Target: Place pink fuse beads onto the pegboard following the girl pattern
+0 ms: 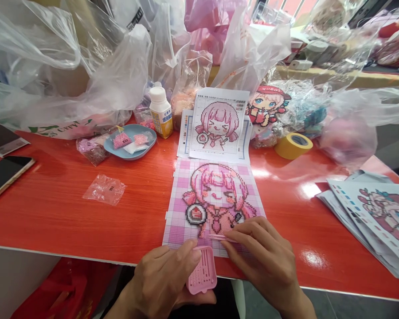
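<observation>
My left hand [162,277] is closed around a small pink bead tray [204,270] with ridged slots, held at the table's front edge. Between the fingertips of my right hand [267,252] is a pair of pink tweezers [216,237], its tips pointing left over the lower part of the bead work. Under them lies a pink-and-white gridded pegboard [175,228]. A bead picture [216,192] of a pink-haired cartoon figure with a round cake emblem covers much of it. Directly behind, a printed pattern sheet [216,122] of the same figure stands tilted. Any bead at the tweezer tips is too small to make out.
On the left are a blue dish [129,153] with bead bags, a small clear bag [105,189] and a phone [6,177]. A white bottle [160,110] and plastic bags [119,75] line the back. To the right are yellow tape [287,146] and printed sheets [369,221].
</observation>
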Tool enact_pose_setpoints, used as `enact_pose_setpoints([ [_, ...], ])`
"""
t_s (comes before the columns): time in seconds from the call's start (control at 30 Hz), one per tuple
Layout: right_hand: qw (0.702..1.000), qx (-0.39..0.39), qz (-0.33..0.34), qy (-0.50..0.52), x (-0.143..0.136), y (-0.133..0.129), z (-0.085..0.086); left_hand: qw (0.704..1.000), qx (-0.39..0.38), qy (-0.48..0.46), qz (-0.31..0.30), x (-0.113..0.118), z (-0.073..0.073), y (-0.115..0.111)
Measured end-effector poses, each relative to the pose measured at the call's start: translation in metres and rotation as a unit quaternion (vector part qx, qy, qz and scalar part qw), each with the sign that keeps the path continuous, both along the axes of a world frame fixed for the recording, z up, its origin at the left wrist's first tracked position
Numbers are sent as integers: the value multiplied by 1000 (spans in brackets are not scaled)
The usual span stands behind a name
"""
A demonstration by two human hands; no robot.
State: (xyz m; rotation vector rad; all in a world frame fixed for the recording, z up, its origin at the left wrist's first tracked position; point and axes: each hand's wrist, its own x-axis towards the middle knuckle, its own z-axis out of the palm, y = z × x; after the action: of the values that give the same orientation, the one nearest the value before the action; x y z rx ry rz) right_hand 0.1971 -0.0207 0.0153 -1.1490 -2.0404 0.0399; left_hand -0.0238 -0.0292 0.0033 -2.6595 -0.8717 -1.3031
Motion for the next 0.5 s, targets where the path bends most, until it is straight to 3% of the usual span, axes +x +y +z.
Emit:
enact_pose_setpoints([
  [0.5, 1000, -5, -3, -11, 1, -1, -1, 1000, -17, 1, -4, 0, 0, 0],
])
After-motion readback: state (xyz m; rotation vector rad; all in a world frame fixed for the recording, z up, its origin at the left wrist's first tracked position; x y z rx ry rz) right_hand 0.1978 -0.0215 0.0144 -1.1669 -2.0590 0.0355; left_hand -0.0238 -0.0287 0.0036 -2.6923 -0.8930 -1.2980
